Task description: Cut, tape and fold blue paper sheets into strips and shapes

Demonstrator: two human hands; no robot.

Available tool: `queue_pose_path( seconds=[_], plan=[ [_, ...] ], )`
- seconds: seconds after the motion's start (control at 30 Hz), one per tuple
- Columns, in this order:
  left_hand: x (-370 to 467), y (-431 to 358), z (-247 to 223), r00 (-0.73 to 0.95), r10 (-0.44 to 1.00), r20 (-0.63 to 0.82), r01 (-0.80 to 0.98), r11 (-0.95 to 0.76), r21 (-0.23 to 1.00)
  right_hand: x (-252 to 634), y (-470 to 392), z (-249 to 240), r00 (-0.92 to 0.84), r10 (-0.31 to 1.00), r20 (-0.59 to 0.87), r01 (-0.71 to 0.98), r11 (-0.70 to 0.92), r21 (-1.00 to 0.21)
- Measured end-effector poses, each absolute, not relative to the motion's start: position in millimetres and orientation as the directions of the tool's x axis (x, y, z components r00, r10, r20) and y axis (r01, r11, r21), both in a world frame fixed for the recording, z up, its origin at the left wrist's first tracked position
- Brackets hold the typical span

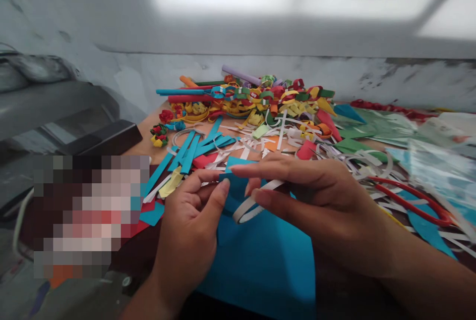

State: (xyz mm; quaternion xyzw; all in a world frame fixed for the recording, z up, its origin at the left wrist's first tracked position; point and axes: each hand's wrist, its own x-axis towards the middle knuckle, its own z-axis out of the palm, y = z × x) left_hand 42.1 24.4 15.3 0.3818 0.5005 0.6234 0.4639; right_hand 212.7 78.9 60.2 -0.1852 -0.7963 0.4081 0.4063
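Observation:
My left hand (195,221) is closed, its thumb and index finger pinching the end of a curled blue paper strip (238,188). A narrow white ring, which looks like a roll of tape (245,209), sits between the thumb and fingers of my right hand (316,196). The right index finger stretches over the strip, close to the left fingertips. Beneath both hands lies a large blue paper sheet (267,265). Part of the strip is hidden by the right fingers.
Loose blue strips (197,149) and white paper scraps litter the wooden table. Behind them are colourful paper chains (260,93) and rolled paper tubes. Red-handled scissors (412,201) lie at the right, near clear plastic packets (439,171). A grey seat stands at the left.

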Motion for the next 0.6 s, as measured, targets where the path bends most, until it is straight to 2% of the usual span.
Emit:
queue_pose_path(
  seconds=[0.1,0.27,0.33,0.4,0.5,0.6],
  plan=[
    [43.5,24.5,13.3,-0.286,0.958,0.034,-0.179,-0.088,0.98,210.0,74.1,57.0,-0.543,0.627,0.559,-0.024,0.654,-0.756],
    [43.5,24.8,11.0,-0.32,0.933,0.162,-0.117,-0.209,0.971,209.2,72.2,50.0,-0.453,0.416,0.788,-0.045,0.873,-0.486],
    [44.0,22.8,12.0,-0.314,0.928,0.2,-0.108,-0.245,0.964,210.4,71.4,49.3,-0.453,0.385,0.804,-0.045,0.891,-0.452],
    [45.9,19.2,14.1,-0.299,0.932,0.203,-0.12,-0.248,0.961,211.0,70.1,49.1,-0.429,0.484,0.763,-0.003,0.843,-0.537],
    [49.9,13.0,17.5,-0.357,0.915,0.188,-0.101,-0.238,0.966,209.1,69.7,49.5,-0.323,0.711,0.625,0.05,0.672,-0.739],
    [51.8,9.8,19.2,-0.364,0.908,0.208,-0.031,-0.235,0.972,204.9,72.0,50.5,-0.247,0.813,0.528,0.026,0.55,-0.835]
  ],
)
